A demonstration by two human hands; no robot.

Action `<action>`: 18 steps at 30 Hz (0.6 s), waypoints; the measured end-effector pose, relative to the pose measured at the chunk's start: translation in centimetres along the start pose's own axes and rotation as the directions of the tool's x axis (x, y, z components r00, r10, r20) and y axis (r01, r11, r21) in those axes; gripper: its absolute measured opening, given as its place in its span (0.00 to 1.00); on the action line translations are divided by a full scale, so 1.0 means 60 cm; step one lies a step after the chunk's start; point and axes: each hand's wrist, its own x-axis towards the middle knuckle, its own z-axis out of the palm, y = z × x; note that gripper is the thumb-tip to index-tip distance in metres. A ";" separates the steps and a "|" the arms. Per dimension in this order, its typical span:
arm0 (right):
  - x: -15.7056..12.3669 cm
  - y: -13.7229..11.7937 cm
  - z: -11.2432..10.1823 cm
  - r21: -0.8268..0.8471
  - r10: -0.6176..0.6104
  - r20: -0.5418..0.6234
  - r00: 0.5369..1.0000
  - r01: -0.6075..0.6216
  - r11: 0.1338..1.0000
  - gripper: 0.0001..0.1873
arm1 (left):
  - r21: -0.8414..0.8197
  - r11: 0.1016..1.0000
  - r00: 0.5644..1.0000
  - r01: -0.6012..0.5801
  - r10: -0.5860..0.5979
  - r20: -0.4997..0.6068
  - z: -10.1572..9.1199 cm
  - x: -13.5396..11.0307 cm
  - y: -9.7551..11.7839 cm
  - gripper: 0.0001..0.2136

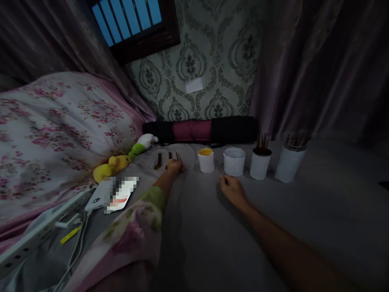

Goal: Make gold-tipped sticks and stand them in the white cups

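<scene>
My left hand [174,166] reaches forward over the grey bedsheet [197,235], fingers curled on a few dark brown sticks [166,159] lying there. My right hand [231,189] rests on the sheet in front of the cups, fingers loosely curled, and whether it holds anything is unclear. A row of white cups stands beyond: one with a yellow top [206,160], a wider plain one [234,161], one holding dark sticks [260,162], and a blurred one with sticks [289,161].
A floral pillow [57,129] and a yellow-green plush toy [121,160] lie at the left. A phone [117,194], a power strip [39,235] and cables sit near my left sleeve. A black-and-maroon roll [200,129] lies against the patterned wall; curtains hang on both sides.
</scene>
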 end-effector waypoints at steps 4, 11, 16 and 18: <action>0.000 -0.001 0.000 -0.009 -0.001 -0.009 1.000 0.001 1.000 0.20 | -0.118 0.990 0.997 0.077 -0.073 0.037 0.010 -0.017 -0.003 0.14; 0.001 -0.001 -0.002 -0.019 -0.001 0.008 1.000 0.002 1.000 0.20 | -0.319 0.939 0.990 0.131 -0.106 0.094 0.014 -0.041 -0.004 0.07; 0.000 -0.002 -0.002 -0.025 -0.005 0.016 1.000 0.005 1.000 0.21 | -0.391 0.899 0.975 0.197 -0.138 0.175 0.018 -0.059 -0.011 0.08; 0.000 -0.001 -0.001 -0.023 0.001 0.010 1.000 -0.001 1.000 0.21 | -0.408 0.886 0.968 0.221 -0.147 0.206 0.017 -0.067 -0.012 0.08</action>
